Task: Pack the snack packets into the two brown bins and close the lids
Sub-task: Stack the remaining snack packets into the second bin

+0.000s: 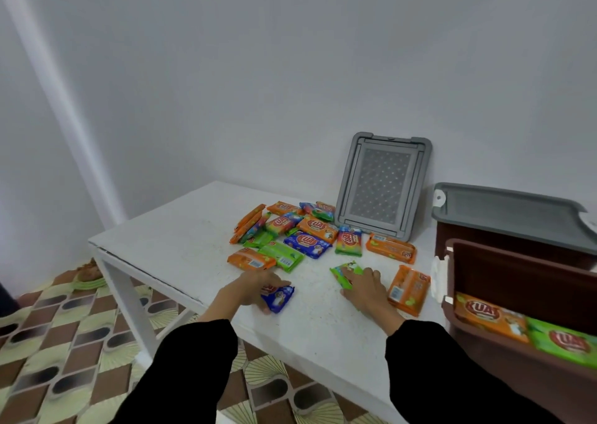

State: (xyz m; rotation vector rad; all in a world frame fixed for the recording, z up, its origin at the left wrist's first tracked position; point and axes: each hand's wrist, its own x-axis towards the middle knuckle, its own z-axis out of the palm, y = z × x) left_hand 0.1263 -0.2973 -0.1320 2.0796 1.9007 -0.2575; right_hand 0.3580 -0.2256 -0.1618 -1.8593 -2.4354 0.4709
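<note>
Several orange, green and blue snack packets [303,230] lie in a loose pile on the white table [181,236]. My left hand [248,291] grips a blue packet [278,297] near the front edge. My right hand [365,289] closes on a green packet [346,272], with an orange packet [407,289] lying just to its right. The near brown bin [504,281] stands open at the right and holds an orange and a green packet [562,343]. Behind it, the second brown bin [484,239] has its grey lid [513,210] on.
A loose grey lid [384,186] leans upright against the wall behind the pile. The table's left edge drops to a patterned tile floor [64,343]. A white wall rises close behind the table.
</note>
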